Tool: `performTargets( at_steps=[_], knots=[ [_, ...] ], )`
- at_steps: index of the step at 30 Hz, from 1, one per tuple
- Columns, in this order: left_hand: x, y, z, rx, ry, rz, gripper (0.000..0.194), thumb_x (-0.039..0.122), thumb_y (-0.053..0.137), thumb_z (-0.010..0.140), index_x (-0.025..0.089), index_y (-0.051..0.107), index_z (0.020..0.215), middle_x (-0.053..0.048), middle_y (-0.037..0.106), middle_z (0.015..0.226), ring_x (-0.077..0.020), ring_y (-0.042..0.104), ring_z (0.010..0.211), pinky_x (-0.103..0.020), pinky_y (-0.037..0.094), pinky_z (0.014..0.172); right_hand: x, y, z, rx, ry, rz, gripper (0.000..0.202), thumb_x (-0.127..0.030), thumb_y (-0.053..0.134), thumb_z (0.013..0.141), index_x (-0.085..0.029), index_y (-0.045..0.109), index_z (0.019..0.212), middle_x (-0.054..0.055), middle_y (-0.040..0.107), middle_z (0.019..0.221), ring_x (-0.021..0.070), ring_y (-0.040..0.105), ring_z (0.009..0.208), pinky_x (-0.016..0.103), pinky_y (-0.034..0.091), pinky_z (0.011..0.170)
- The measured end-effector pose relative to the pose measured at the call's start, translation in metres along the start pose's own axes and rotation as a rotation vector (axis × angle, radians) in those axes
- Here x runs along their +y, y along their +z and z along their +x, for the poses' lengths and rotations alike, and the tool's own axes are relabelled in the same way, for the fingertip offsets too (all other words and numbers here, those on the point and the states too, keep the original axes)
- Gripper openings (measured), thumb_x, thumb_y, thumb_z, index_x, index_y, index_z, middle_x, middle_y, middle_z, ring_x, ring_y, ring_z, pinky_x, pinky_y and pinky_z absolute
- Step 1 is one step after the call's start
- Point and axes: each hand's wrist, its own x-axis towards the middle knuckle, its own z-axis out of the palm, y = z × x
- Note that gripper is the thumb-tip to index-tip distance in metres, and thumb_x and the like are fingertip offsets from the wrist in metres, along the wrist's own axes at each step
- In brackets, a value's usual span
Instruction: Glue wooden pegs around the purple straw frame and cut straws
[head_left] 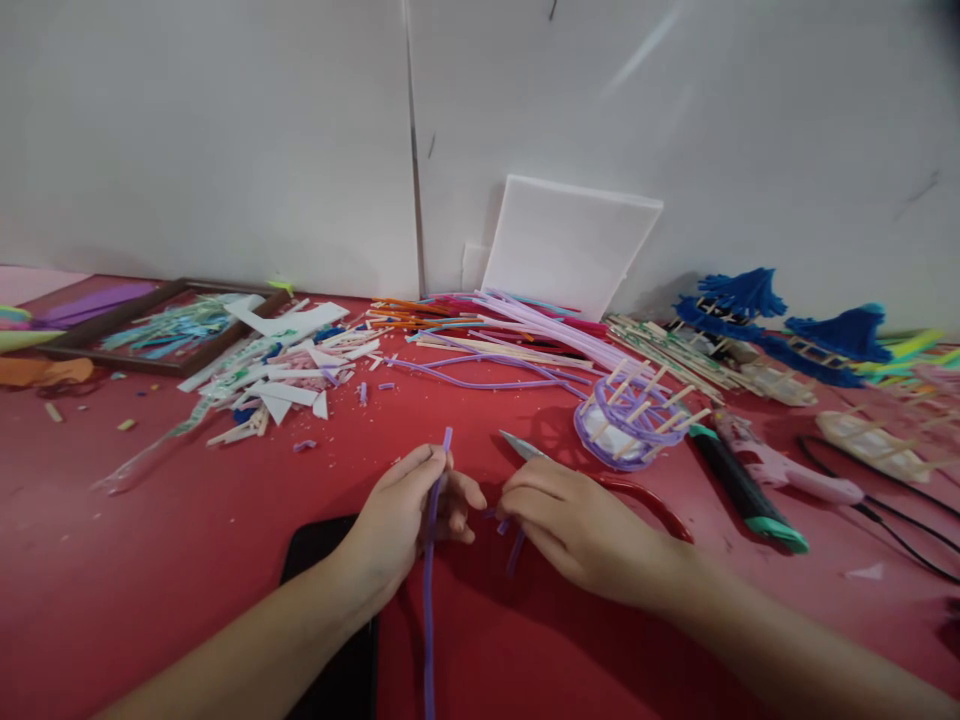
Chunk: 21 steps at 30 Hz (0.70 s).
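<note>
My left hand is closed on a long purple pipe cleaner, pinching it near its upper end between thumb and forefinger. The rest hangs down past the bottom edge of the view. To its right, my right hand has its fingers curled together, with short purple pipe cleaner pieces showing beneath the fingertips. Scissors lie directly behind that hand; their blade and a red handle stick out on either side. Beyond them sits a small round purple frame with wooden sticks.
A black phone lies under my left forearm. A glue gun with cables and a black-and-green tool are at right. Paper scraps, pipe cleaners and blue-roofed models line the back, before a white panel.
</note>
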Motion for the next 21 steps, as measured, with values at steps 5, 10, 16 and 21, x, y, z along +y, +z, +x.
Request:
performTargets(
  at_steps=[5,10,16,21],
  knots=[
    [0.000,0.000,-0.001,0.014,-0.029,-0.013,0.023,0.019,0.039,0.093,0.017,0.049,0.072,-0.002,0.067,0.059,-0.0101,0.054,0.044,-0.021,0.051,0.047,0.003,-0.009,-0.001,-0.063,0.076,0.015,0.034,-0.006,0.038,0.091,-0.017,0.059,0.116,0.008,0.067,0.091,0.0171,0.062,0.081,0.028,0.051,0.073],
    [0.000,-0.001,0.003,0.066,0.004,-0.044,0.034,0.018,0.035,0.094,0.014,0.053,0.065,-0.003,0.066,0.060,-0.0100,0.053,0.043,-0.023,0.053,0.046,0.010,-0.014,-0.004,-0.070,0.021,-0.042,0.033,-0.004,0.039,0.086,-0.018,0.069,0.090,0.008,0.064,0.087,0.0171,0.058,0.077,0.028,0.048,0.069],
    [0.007,0.003,0.003,0.138,-0.039,-0.087,0.036,0.016,0.032,0.094,0.015,0.052,0.064,-0.003,0.064,0.057,-0.0107,0.052,0.043,-0.023,0.053,0.044,0.006,-0.022,0.000,-0.145,0.009,-0.035,0.021,-0.019,0.057,0.080,-0.011,0.067,0.098,0.010,0.060,0.089,0.0209,0.053,0.080,0.034,0.047,0.074],
    [0.006,0.003,0.003,0.116,-0.061,-0.094,0.037,0.014,0.031,0.095,0.014,0.053,0.064,-0.003,0.064,0.058,-0.0099,0.052,0.043,-0.024,0.053,0.045,0.009,-0.016,0.001,-0.234,-0.032,-0.055,0.020,-0.030,0.060,0.086,-0.014,0.066,0.096,0.009,0.061,0.091,0.0220,0.054,0.088,0.038,0.045,0.084]
  ],
)
